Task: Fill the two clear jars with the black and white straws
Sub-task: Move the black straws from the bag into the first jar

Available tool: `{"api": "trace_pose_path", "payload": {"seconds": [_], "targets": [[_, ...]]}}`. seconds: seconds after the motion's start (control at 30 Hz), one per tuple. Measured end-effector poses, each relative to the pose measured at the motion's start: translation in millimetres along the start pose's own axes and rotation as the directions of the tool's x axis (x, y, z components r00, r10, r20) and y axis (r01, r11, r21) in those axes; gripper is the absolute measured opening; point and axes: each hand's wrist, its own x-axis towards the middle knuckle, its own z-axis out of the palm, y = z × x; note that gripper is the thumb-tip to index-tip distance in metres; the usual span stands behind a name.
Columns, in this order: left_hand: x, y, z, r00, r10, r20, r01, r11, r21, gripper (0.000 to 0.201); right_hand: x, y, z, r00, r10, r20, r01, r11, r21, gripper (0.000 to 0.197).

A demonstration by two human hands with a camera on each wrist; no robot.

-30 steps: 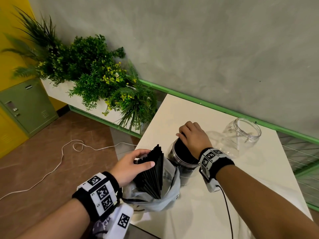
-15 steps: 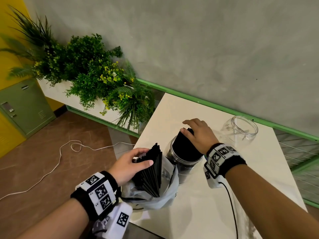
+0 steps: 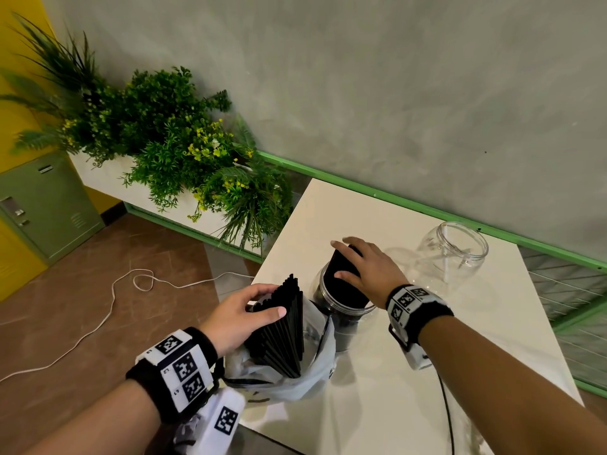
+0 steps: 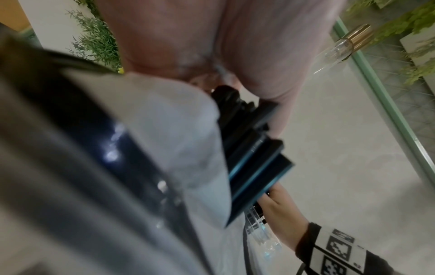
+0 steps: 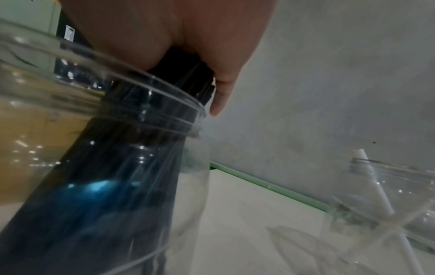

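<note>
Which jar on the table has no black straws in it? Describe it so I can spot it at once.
On the white table, look toward the far right corner by the green rail. The clear jar stands there alone, its mouth open. Unlike the near jar, packed with black straws under the right hand, it holds none.

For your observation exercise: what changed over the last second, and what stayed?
The right hand tilted the black straws in the near jar, tops swinging toward the wall. The left hand keeps holding the bundle in the bag; the far jar stayed put.
</note>
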Motion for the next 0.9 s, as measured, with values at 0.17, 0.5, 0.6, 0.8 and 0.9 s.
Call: {"api": "trace_pose_path", "payload": {"seconds": [0.17,0.5,0.6,0.8,0.9], "targets": [[-1.2,-1.2,1.9,1.000,-0.001,-0.009,0.001,1.000,0.000,0.033,1.4,-10.3,5.6,0.984,0.052,-0.168,-0.044,0.998,0.054,0.055],[0.3,-3.1,1.0,1.000,-0.001,-0.014,0.001,1.000,0.002,0.034,12.0,-2.4,-3.7,0.971,0.048,-0.235,-0.049,0.999,0.002,0.045],[0.5,-3.1,1.2,1.000,-0.002,-0.013,0.002,1.000,0.003,0.035,11.2,-2.1,-4.4,0.970,0.040,-0.241,-0.036,0.999,0.022,0.050],[0.8,-3.3,1.1,1.000,-0.005,-0.009,0.005,1.000,-0.005,0.035,15.2,-4.8,-4.6,0.972,0.075,-0.224,-0.055,0.994,0.096,0.052],[0.8,-4.1,0.9,1.000,-0.002,-0.007,0.002,1.000,-0.015,0.035,16.6,-3.4,-5.1,0.967,0.108,-0.231,-0.075,0.986,0.147,0.052]]}}
